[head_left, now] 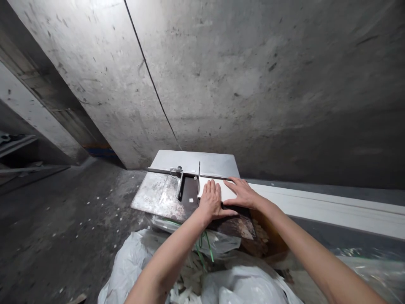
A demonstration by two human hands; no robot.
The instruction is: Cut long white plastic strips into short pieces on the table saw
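We see the saw table (158, 194) at 9 o'clock of the hands, its blade (199, 177) a thin edge-on line, hard to make out. Left hand (211, 202) lies flat, fingers spread, on the white strip (228, 191); right hand (243, 193), at 3 o'clock, fingers open, presses it too. Strip's near end is hidden under the hands, its far end cut off at right, w/ white bags (133, 261) at 6 o'clock.

Under both palms lies a plain white strip (294, 202), running off past the right hand (243, 193). Beyond the left hand (211, 202) the saw table (158, 192) is dull silver-grey, mottled with pale smears and rust-brown specks, its insert dark brown-black. Nearer the wrists, bags (133, 261) are translucent white, crossed by green cord (207, 249). White chips (95, 211) dot the dark grey floor; the wall (253, 76) is stained grey concrete.
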